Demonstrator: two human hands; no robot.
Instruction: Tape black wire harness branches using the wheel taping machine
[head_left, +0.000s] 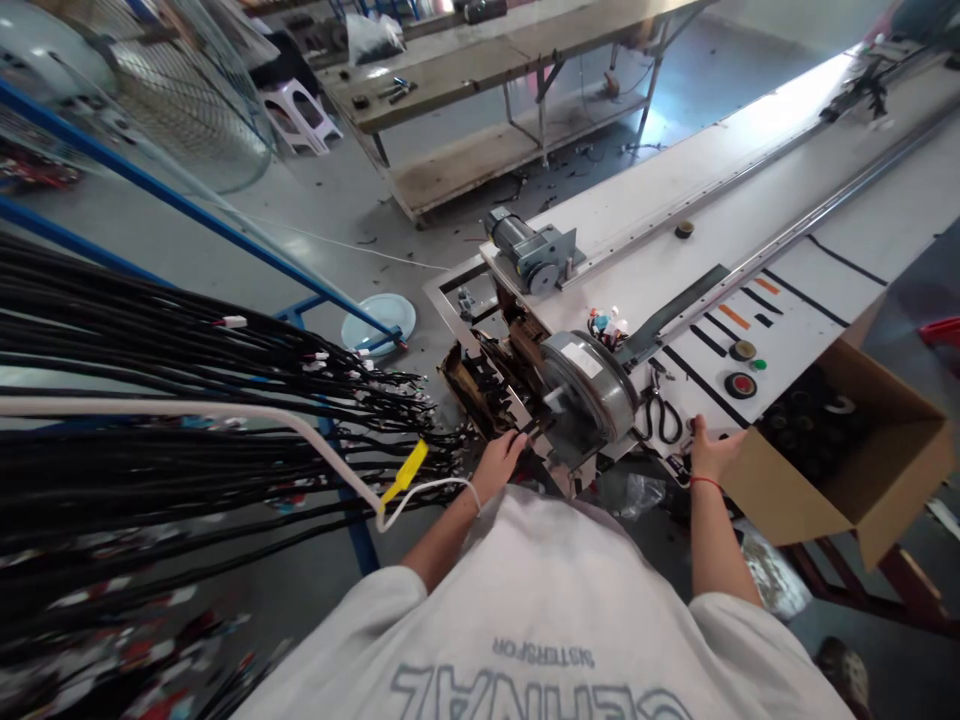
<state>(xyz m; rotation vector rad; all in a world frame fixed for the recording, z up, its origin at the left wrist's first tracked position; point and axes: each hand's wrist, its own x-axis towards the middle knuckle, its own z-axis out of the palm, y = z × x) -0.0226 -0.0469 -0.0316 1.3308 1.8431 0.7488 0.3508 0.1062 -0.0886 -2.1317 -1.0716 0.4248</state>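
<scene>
My left hand (501, 462) rests at the near end of the machine with its fingers stretched forward, touching or close to the metal frame below a large grey wheel (589, 385). I see nothing held in it. My right hand (712, 455) leans at the near edge of the white worktable (645, 270), thumb and fingers apart, next to the wall of a cardboard box (784, 490). Just left of that hand lies a pair of black-handled scissors (661, 415). A tape roll with a red centre (741, 385) sits farther in on the table.
Bundles of black cables (225, 370) hang on a blue rack at the left. A motor (525, 245) is mounted beyond the wheel. Black and orange strips (733, 316) lie on the tabletop. A pale blue basin (380, 322) and a second bench (480, 75) stand farther back.
</scene>
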